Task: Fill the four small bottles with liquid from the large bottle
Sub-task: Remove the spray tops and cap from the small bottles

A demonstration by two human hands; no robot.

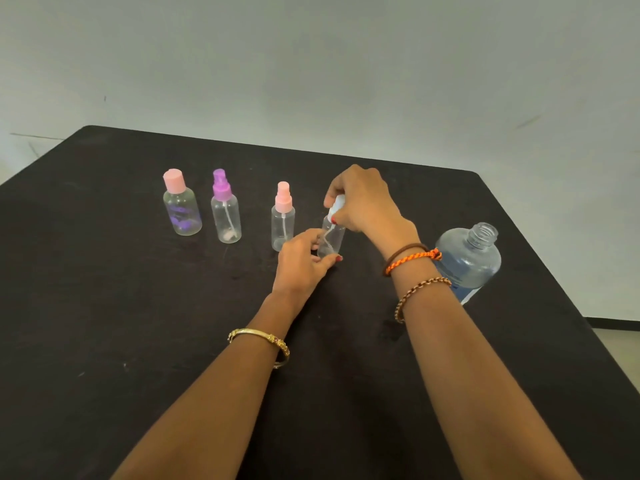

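Head view: left hand [300,261] grips small bottle [331,237], right hand [363,199] pinches its white cap [336,204]; no label legible.

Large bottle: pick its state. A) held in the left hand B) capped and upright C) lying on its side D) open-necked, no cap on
D: the large bottle stands on the table with bare neck threads showing, untouched by either hand.

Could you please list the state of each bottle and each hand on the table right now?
Pink-capped bottle: upright, capped, looks empty.
Purple spray bottle: upright, capped, looks empty.
Pink spray bottle: upright, capped, looks empty.
White-topped bottle: held, top on.
Large bottle: uncapped, holds liquid.
Left hand: holds white-topped bottle's base.
Right hand: grips its top.
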